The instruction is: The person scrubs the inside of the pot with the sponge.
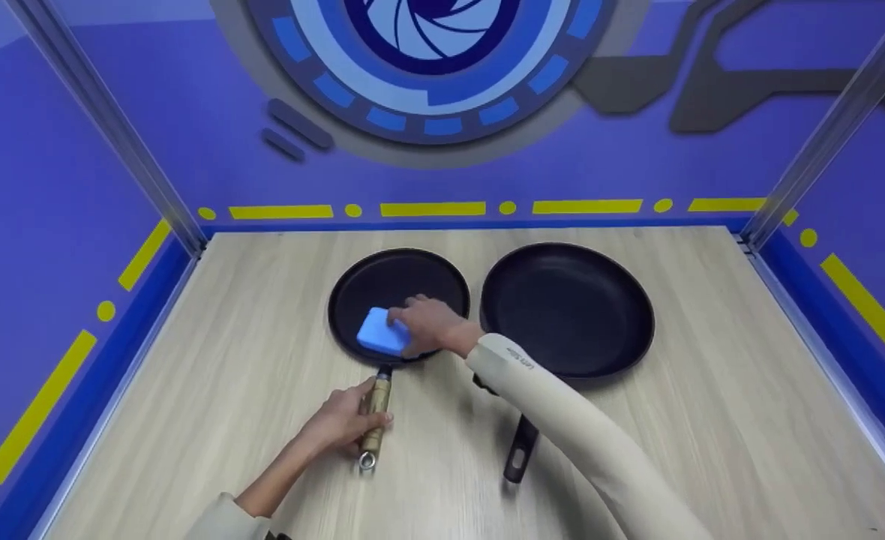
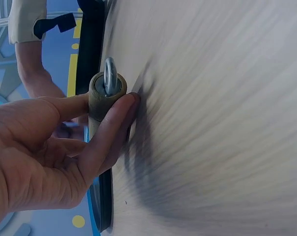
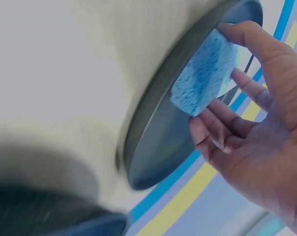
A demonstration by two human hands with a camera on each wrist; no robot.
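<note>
Flat pan (image 1: 379,281): my left fingers (image 2: 109,128) curl around its handle (image 1: 380,394), presumably steadying it; over the pan, my right fingers (image 3: 230,119), partly spread, pinch a blue sponge (image 1: 381,332).

The sponge (image 1: 381,332) is blue, both pans (image 1: 570,311) black, the wood-grained table (image 1: 727,360) beige.

At frame left and right, wood-grain tabletop (image 1: 202,360) is offering passage. At centre, the crepe pan (image 1: 394,279) and frying pan (image 1: 562,300) are leaving only a sliver between; the right sleeve (image 1: 592,431) is blocking part of the latter's lower rim.
</note>
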